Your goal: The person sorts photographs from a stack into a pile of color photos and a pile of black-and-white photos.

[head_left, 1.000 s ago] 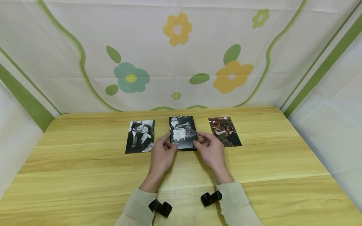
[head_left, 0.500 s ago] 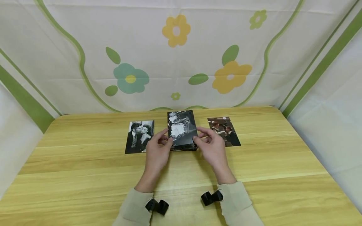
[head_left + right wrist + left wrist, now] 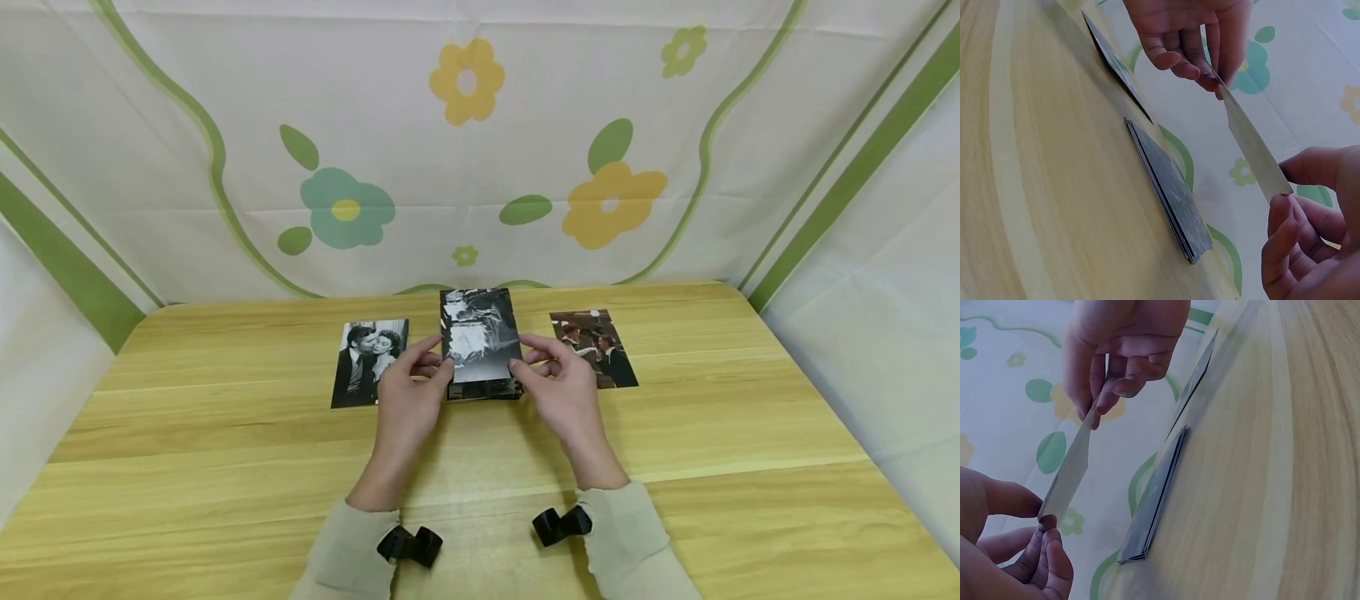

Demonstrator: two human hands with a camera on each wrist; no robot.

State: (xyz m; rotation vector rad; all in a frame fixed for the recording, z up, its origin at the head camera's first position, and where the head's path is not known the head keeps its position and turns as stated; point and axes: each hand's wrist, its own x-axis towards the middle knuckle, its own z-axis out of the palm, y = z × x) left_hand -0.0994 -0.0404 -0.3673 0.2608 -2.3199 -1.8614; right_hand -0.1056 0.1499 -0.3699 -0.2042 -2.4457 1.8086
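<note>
Between my two hands is a black-and-white photo (image 3: pixel 482 333), raised above the table. My left hand (image 3: pixel 408 392) pinches its left edge between thumb and fingers. On the opposite edge, my right hand (image 3: pixel 558 387) pinches it the same way. Both wrist views show the photo's pale underside (image 3: pixel 1072 469) stretched between the fingertips. Below it lies a neat stack of photos (image 3: pixel 1169 194), clear of the held one; in the head view only the stack's near end shows. The top photo of the stack is dark and mostly hidden from above.
A black-and-white photo of a couple (image 3: pixel 367 367) lies flat on the left, partly behind my left hand. To the right lies a colour photo (image 3: pixel 600 350). A flowered cloth (image 3: pixel 465 167) hangs behind the wooden table (image 3: pixel 480 475).
Both hands have lifted the top photo off the stack, up and away from me. The near end of the stack now shows beneath it. My left hand has shifted slightly left.
</note>
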